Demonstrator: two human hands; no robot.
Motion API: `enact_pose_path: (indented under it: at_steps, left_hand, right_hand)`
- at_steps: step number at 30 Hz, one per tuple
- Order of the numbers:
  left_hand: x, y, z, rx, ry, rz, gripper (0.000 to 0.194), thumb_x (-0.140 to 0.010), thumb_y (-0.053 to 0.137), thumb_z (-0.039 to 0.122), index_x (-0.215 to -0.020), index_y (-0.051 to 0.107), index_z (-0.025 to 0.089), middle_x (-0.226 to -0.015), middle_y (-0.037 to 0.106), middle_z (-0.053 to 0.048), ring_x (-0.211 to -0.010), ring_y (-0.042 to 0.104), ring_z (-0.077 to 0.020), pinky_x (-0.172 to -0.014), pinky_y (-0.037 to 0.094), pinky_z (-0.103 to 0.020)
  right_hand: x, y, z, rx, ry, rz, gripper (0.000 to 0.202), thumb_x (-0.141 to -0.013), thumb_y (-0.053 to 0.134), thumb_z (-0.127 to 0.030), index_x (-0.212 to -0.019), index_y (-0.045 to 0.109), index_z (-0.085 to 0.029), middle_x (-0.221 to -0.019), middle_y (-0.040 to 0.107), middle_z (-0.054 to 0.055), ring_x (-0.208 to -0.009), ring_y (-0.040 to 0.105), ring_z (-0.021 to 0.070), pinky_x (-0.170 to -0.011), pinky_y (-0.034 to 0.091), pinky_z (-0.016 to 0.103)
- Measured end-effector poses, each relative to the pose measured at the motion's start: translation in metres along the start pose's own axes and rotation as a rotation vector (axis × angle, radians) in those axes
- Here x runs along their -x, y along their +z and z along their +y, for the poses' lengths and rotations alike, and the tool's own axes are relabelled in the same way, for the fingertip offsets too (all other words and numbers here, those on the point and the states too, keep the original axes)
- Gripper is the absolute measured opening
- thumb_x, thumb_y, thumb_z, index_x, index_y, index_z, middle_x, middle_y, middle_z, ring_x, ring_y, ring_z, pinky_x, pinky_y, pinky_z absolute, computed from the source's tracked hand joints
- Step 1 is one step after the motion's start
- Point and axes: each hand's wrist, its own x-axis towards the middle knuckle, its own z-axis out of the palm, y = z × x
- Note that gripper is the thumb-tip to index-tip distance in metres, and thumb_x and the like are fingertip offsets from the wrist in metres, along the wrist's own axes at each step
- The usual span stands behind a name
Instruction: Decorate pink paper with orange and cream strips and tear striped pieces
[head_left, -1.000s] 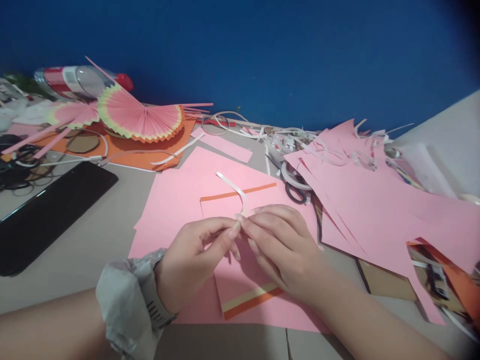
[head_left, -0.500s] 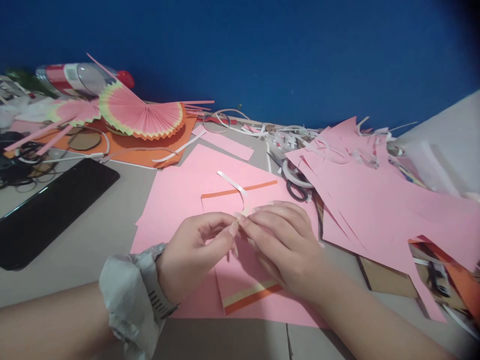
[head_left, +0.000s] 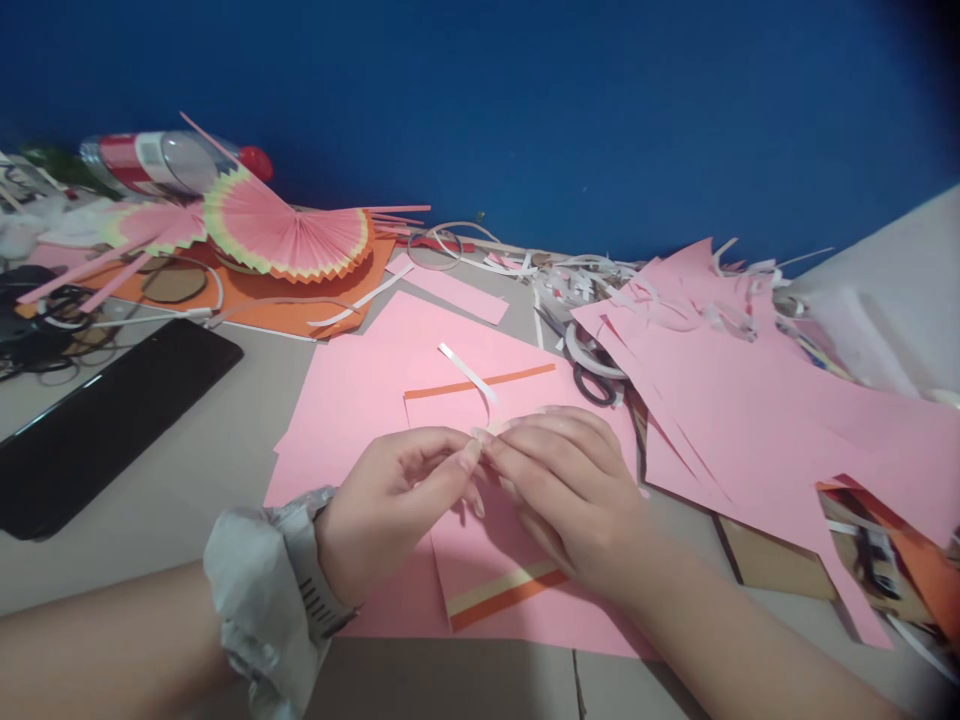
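While both hands meet at the centre, the left hand (head_left: pixel 390 492) has thumb and forefinger pressed together on the near end of a white strip (head_left: pixel 466 371), and the right hand (head_left: pixel 577 490) pinches that same end (exact contact is hidden by the fingers). The strip curves away toward twelve o'clock, over a banded pink piece (head_left: pixel 491 553) edged orange at twelve and cream-and-orange at six. Larger pink sheets (head_left: pixel 390 605) lie beneath. Relative to the hands, a black phone (head_left: pixel 120 425) rests at nine o'clock, a pleated fan (head_left: pixel 292 237) at ten, scissors (head_left: pixel 594 400) at two, and loose pink paper (head_left: pixel 750 410) at three.
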Motion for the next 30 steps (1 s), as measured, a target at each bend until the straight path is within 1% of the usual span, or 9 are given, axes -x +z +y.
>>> enact_pose_path:
  at_steps: [6,13,19,23,26,30]
  left_hand:
    - [-0.0009,0.0007,0.0003,0.02,-0.012,0.003,0.024,-0.088,0.045,0.025,-0.071,0.059,0.015,-0.062,0.057,0.0,-0.062,0.054,-0.0111,-0.063,0.046,-0.023]
    - [-0.0001,-0.0003,0.0007,0.003,-0.02,0.001,0.026,-0.088,0.045,0.028,-0.071,0.059,0.015,-0.062,0.057,0.0,-0.063,0.055,-0.0116,-0.065,0.046,-0.024]
    - [-0.0005,-0.0005,-0.0006,0.005,-0.006,-0.005,0.025,-0.088,0.044,0.025,-0.071,0.058,0.015,-0.063,0.056,0.0,-0.064,0.054,-0.0115,-0.065,0.045,-0.024]
    - [-0.0002,-0.0003,0.0001,0.012,-0.008,-0.004,0.025,-0.088,0.042,0.021,-0.068,0.056,0.015,-0.063,0.056,0.0,-0.063,0.054,-0.0111,-0.064,0.045,-0.024]
    - [0.0001,-0.0001,0.001,0.015,-0.012,-0.003,0.025,-0.088,0.043,0.022,-0.069,0.057,0.015,-0.063,0.056,0.0,-0.063,0.054,-0.0111,-0.064,0.045,-0.024]
    - [0.0007,0.0001,0.001,0.02,-0.018,0.0,0.024,-0.088,0.044,0.024,-0.07,0.057,0.015,-0.063,0.056,0.0,-0.064,0.054,-0.0116,-0.065,0.046,-0.024]
  right_hand:
    - [-0.0003,0.0001,0.0002,0.002,-0.005,0.0,0.021,-0.08,0.049,-0.013,-0.099,0.059,-0.012,-0.09,0.065,0.009,-0.091,0.054,0.0211,-0.082,0.044,0.04]
    - [0.0004,0.0001,-0.0001,0.006,0.001,-0.002,0.021,-0.08,0.05,-0.015,-0.099,0.06,-0.013,-0.091,0.064,0.009,-0.092,0.054,0.0208,-0.083,0.044,0.04]
    - [-0.0007,-0.0007,-0.0014,0.037,0.0,0.002,0.02,-0.083,0.047,-0.016,-0.098,0.06,-0.014,-0.09,0.066,0.007,-0.09,0.055,0.0201,-0.084,0.042,0.04]
    - [-0.0005,-0.0001,-0.0014,0.05,-0.004,-0.001,0.022,-0.084,0.047,-0.017,-0.102,0.059,-0.012,-0.09,0.066,0.008,-0.091,0.056,0.0205,-0.084,0.041,0.04]
    - [0.0,0.0005,-0.0011,0.057,-0.013,0.013,0.022,-0.083,0.049,-0.017,-0.101,0.059,-0.011,-0.089,0.066,0.009,-0.089,0.056,0.0207,-0.083,0.042,0.041]
    - [0.0001,0.0001,-0.0015,0.063,-0.008,0.012,0.02,-0.083,0.048,-0.017,-0.098,0.059,-0.013,-0.089,0.066,0.008,-0.088,0.056,0.0206,-0.082,0.042,0.041]
